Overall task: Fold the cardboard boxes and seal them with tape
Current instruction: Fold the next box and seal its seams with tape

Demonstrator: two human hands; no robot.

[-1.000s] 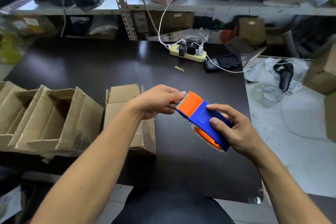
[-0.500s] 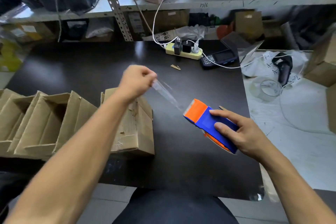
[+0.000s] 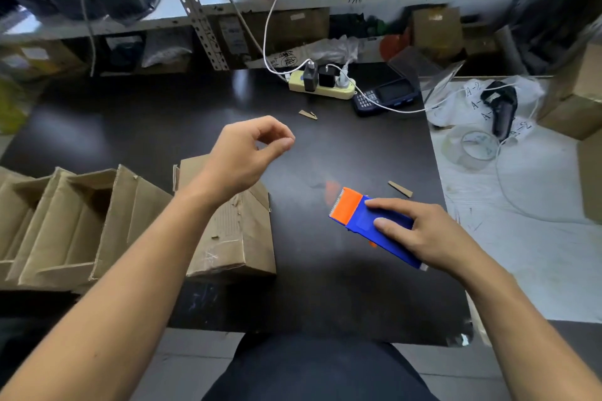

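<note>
- I judge this to be the taping step: my right hand [image 3: 426,234], lower right of centre, grips the blue-and-orange tape dispenser [image 3: 371,225] just above the dark table [image 3: 130,127].
- My left hand [image 3: 247,153] hovers at mid-frame with fingers loosely curled, thumb near forefinger; I cannot tell whether it pinches clear tape.
- The folded cardboard box [image 3: 234,231] sits under my left wrist, left of centre; open boxes [image 3: 75,221] crowd the left edge.
- Next I need to bring dispenser and box together over its seam.
- The bare tabletop between box and dispenser gives working room; the table's right edge is close beside my right hand, and a cardboard scrap [image 3: 400,189] lies just beyond the dispenser.
</note>
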